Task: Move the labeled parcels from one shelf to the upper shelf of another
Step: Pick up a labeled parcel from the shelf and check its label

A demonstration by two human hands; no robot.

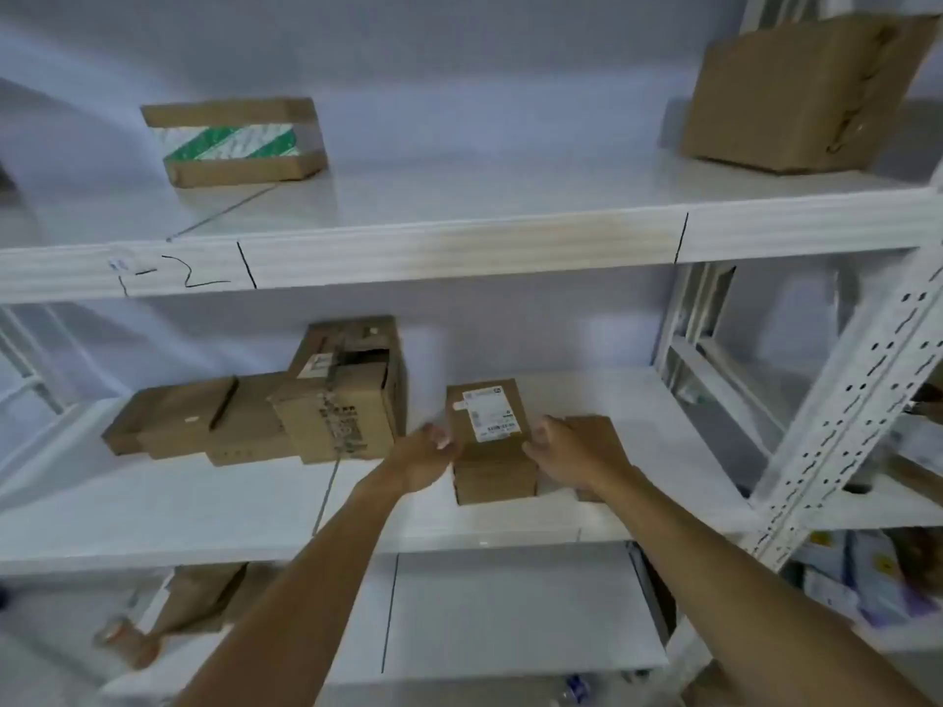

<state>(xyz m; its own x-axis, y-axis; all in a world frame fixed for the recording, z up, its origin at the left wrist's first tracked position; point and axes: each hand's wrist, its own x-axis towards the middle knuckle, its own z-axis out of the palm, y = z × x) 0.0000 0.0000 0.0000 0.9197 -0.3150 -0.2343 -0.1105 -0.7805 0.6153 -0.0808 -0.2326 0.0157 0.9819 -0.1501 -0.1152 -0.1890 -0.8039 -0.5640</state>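
Note:
A small brown parcel [487, 426] with a white label on top sits on the middle shelf [204, 512] of a white metal rack, resting on another brown box [495, 484]. My left hand [426, 459] presses against its left side and my right hand [566, 451] against its right side, fingers curled around the edges. A further brown box [597, 426] lies partly hidden behind my right hand. The upper shelf [459, 206] runs above.
A cluster of brown boxes [286, 415] stands left of my hands on the middle shelf. The upper shelf holds a green-striped box [234, 140] at left and a large carton [796, 94] at right. A perforated upright [842, 426] slants at right. More items lie below.

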